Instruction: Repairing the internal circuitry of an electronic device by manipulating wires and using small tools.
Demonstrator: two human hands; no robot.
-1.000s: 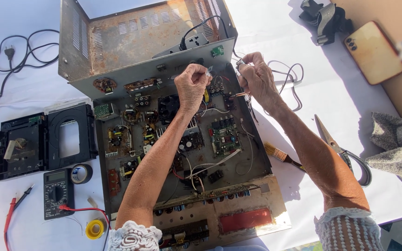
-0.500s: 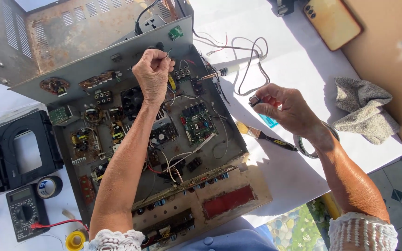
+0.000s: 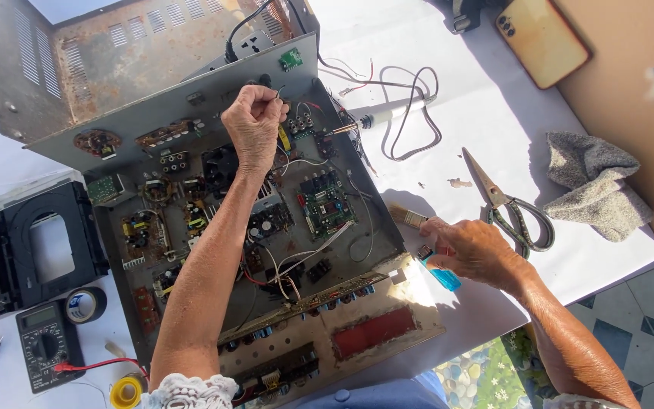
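While the left hand (image 3: 255, 125) pinches a thin wire (image 3: 278, 92) at the opened amplifier chassis (image 3: 191, 98) rear, the right hand (image 3: 474, 250) grips a blue lighter (image 3: 442, 276), well apart toward the near right, its long axis slanting away from the wire.

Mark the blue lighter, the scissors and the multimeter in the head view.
translucent blue plastic lighter (image 3: 443, 277), head view, on its blue body just below the right hand.
grey metal scissors with dark handles (image 3: 496, 193), head view, near the pivot.
black handheld multimeter (image 3: 44, 346), head view, on its round dial.
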